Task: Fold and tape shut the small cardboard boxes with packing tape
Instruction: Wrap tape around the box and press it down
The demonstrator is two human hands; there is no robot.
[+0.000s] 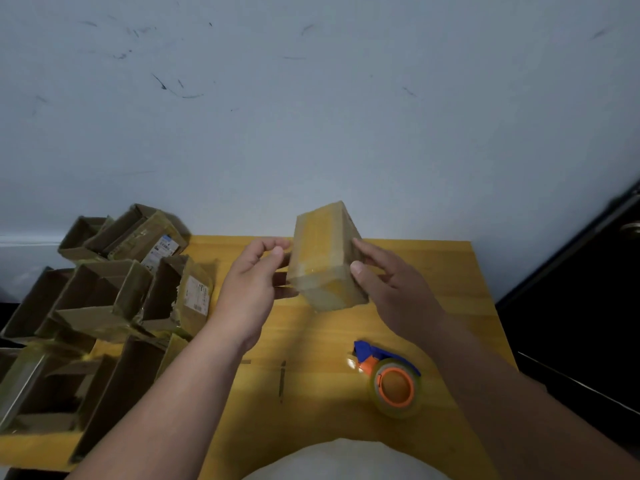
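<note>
A small closed cardboard box (325, 258), wrapped in glossy tape, is held tilted above the yellow wooden table (446, 271). My right hand (384, 282) grips its right side, thumb on the near face and fingers behind. My left hand (256, 271) is just left of the box with fingers loosely curled; whether it touches the box is unclear. A tape dispenser (393, 381) with an orange core, a blue handle and a roll of clear tape lies on the table near my right forearm.
Several open, unfolded cardboard boxes (104, 299) are piled on the table's left side, some with shipping labels. A pale wall rises behind the table. Dark furniture (588, 306) stands to the right. A dark pen-like mark (282, 381) lies on the table centre.
</note>
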